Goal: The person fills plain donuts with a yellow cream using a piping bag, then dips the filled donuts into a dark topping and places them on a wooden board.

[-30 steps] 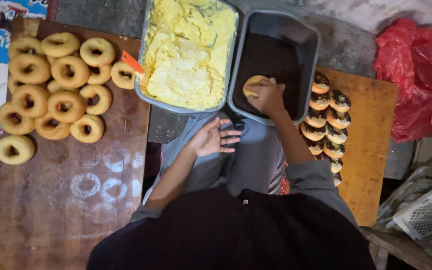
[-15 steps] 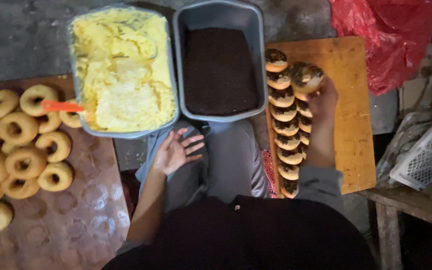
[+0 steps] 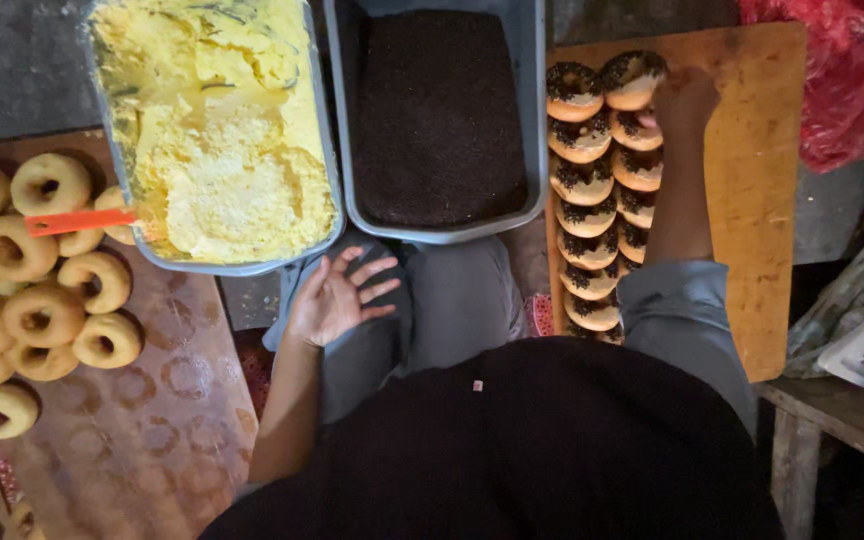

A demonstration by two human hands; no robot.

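A sprinkled doughnut [image 3: 632, 78] is held by the right hand [image 3: 685, 100]; more lie just below its fingers. The left hand [image 3: 332, 298] is spread open, empty.

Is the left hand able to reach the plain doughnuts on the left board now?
Probably yes: the left hand is open and empty over the lap, and nothing stands between it and the plain doughnuts.

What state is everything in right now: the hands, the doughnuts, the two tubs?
Right hand: setting a topped doughnut on the rows.
Left hand: open, empty, above the lap.
Plain doughnuts: uncoated.
Yellow cream tub: nearly full.
Dark sprinkle tub: filled.
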